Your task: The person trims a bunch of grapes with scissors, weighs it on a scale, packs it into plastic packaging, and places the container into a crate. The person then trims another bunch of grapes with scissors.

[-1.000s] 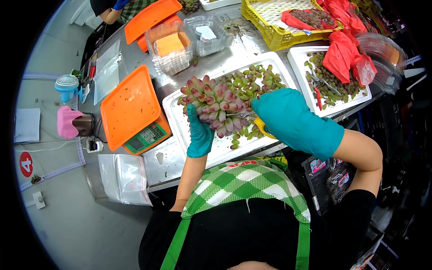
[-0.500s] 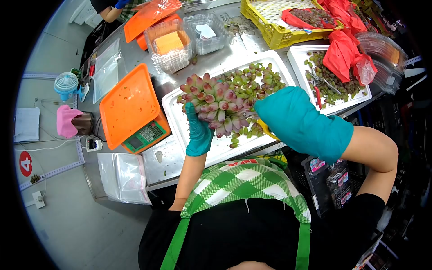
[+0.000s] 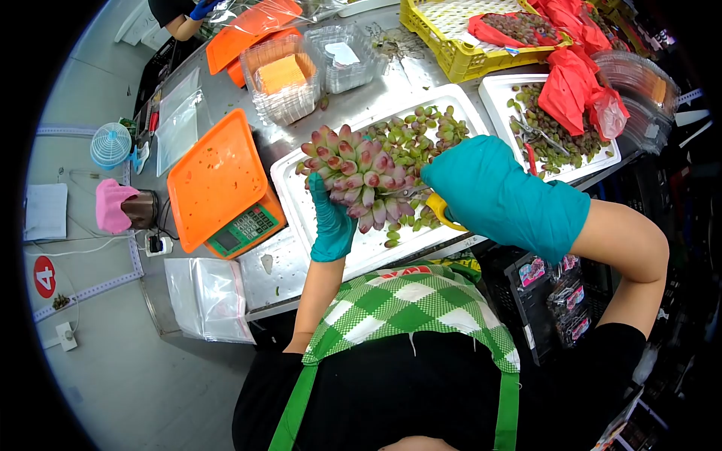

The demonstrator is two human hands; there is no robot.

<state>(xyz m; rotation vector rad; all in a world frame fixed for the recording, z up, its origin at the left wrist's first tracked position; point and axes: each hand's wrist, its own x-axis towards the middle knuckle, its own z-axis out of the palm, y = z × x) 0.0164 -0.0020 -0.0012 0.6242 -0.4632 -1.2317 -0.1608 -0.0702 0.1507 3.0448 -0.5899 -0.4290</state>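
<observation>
My left hand (image 3: 332,222), in a teal glove, is closed around a cluster of pink-and-green succulent rosettes (image 3: 361,177), which hides some of its fingers. In my gloved right hand (image 3: 485,188) is a pair of scissors with a yellow handle loop (image 3: 444,212). The blades point left toward the cluster's right side and are mostly hidden. Under both hands lies a white tray (image 3: 289,177) with loose green leaves and small succulent pieces (image 3: 425,135) spread on it.
An orange-topped scale (image 3: 218,177) stands left of the tray. Behind are clear plastic boxes (image 3: 282,79) and a yellow crate (image 3: 451,56). At right, another white tray (image 3: 564,173) holds leaves, red-handled scissors and red bags (image 3: 568,90). Another person's blue-gloved hand (image 3: 203,9) shows at top left.
My right hand has shifted slightly and turned, so more of the yellow scissors handle shows. The left hand and the succulent cluster have hardly moved.
</observation>
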